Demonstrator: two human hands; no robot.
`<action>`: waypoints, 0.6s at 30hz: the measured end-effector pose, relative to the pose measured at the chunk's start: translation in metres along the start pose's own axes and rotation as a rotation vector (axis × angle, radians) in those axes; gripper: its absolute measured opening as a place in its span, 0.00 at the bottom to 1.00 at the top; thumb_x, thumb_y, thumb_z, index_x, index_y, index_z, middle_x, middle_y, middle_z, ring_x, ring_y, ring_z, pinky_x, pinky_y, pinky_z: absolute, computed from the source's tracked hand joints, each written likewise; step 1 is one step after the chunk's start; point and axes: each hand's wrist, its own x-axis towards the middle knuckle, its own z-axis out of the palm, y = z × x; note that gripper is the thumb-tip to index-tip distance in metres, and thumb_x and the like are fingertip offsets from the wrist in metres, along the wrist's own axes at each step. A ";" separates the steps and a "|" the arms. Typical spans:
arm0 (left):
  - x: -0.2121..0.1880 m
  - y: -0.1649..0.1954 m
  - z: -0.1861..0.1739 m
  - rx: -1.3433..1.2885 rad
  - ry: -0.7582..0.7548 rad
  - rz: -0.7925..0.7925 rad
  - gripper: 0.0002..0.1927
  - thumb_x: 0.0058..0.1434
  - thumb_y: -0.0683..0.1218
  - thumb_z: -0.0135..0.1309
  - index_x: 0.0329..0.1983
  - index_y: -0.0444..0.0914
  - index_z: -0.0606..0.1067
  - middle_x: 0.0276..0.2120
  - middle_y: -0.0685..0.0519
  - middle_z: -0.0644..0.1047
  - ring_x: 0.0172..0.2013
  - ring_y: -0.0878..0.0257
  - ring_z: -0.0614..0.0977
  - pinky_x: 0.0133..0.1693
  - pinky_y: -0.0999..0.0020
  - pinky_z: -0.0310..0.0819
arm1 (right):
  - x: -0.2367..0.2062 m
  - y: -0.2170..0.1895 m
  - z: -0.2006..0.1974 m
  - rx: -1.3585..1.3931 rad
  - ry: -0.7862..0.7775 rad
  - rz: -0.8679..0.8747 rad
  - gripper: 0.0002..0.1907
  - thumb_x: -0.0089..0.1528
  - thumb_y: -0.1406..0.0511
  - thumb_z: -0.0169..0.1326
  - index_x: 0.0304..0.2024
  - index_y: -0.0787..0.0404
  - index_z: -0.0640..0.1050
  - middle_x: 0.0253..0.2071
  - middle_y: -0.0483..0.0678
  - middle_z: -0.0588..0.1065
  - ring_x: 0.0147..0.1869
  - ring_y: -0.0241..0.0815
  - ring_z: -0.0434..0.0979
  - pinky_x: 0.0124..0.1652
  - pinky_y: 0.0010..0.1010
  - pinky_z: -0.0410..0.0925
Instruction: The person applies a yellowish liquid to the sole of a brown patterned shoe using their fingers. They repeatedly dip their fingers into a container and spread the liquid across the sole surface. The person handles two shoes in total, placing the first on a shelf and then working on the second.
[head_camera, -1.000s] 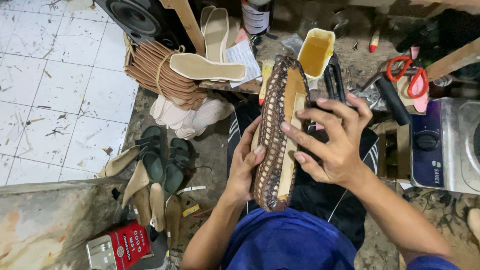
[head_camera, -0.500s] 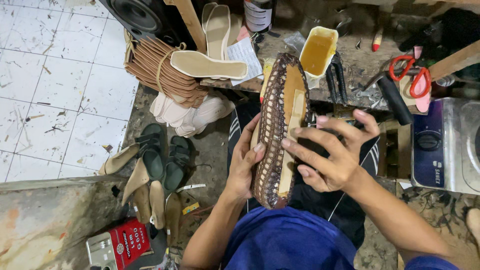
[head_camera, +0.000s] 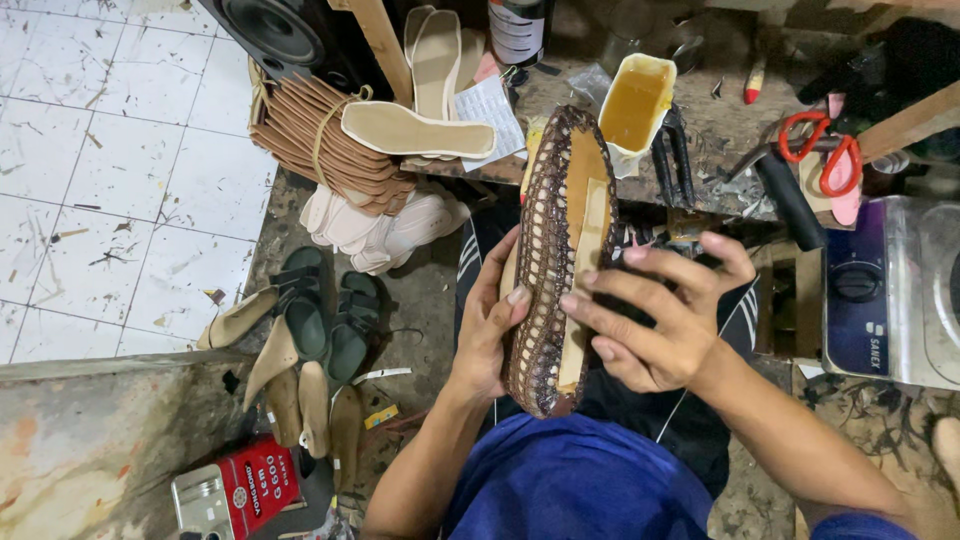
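Gripping the woven shoe (head_camera: 545, 270) from both sides, the person keeps it upright over the lap, sole side facing the camera. The left hand (head_camera: 490, 325) is closed around the shoe's edge at its 9 o'clock side, thumb on the brown braided rim and fingers tucked behind. The right hand (head_camera: 660, 320) sits at the shoe's 3 o'clock, fingers spread and curled, fingertips (head_camera: 572, 302) pressing on the tan insole; it pushes on the shoe rather than wrapping it. The shoe's toe points to 12 o'clock and overlaps the front edge of the tabletop (head_camera: 720, 140).

Just past the toe, at 1 o'clock, a yellow tub of glue (head_camera: 635, 100) stands on the tabletop, with dark pliers (head_camera: 672, 155) right beside it. Farther toward 2 o'clock lie red-handled scissors (head_camera: 820, 145) and a black tool handle (head_camera: 790, 200). At 3 o'clock from the right hand stands a small purple and grey machine (head_camera: 885, 290).

At 11 o'clock from the shoe, loose beige insoles (head_camera: 415, 130) rest on a tied stack of brown soles (head_camera: 320, 135), with a black speaker (head_camera: 285, 35) behind them. Near 9 o'clock, on the dirt floor, lies a pair of green sandals (head_camera: 325, 310); more tan soles (head_camera: 290, 385) lie at 8 o'clock, and a red box (head_camera: 255, 485) sits well apart at 7 o'clock. White floor tiles (head_camera: 110, 170) fill the far 10 o'clock side.
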 end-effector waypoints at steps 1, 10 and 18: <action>-0.001 0.000 0.000 0.010 0.003 -0.001 0.44 0.64 0.49 0.58 0.77 0.30 0.52 0.65 0.41 0.69 0.62 0.55 0.74 0.64 0.59 0.71 | 0.000 -0.001 0.000 -0.004 -0.007 0.042 0.17 0.66 0.54 0.51 0.49 0.49 0.87 0.50 0.41 0.80 0.61 0.47 0.69 0.65 0.53 0.45; 0.002 0.001 -0.001 0.019 0.021 -0.004 0.45 0.63 0.50 0.59 0.77 0.30 0.52 0.66 0.41 0.68 0.62 0.56 0.75 0.63 0.60 0.71 | 0.007 -0.006 -0.002 0.058 -0.005 -0.047 0.16 0.65 0.54 0.53 0.46 0.50 0.88 0.49 0.42 0.79 0.60 0.47 0.70 0.65 0.52 0.46; 0.000 0.001 -0.008 -0.139 -0.133 -0.119 0.61 0.55 0.61 0.70 0.80 0.33 0.48 0.71 0.41 0.63 0.66 0.52 0.71 0.66 0.54 0.67 | 0.016 0.036 0.022 1.071 0.269 0.901 0.43 0.66 0.67 0.55 0.80 0.49 0.51 0.73 0.45 0.65 0.74 0.45 0.66 0.72 0.44 0.59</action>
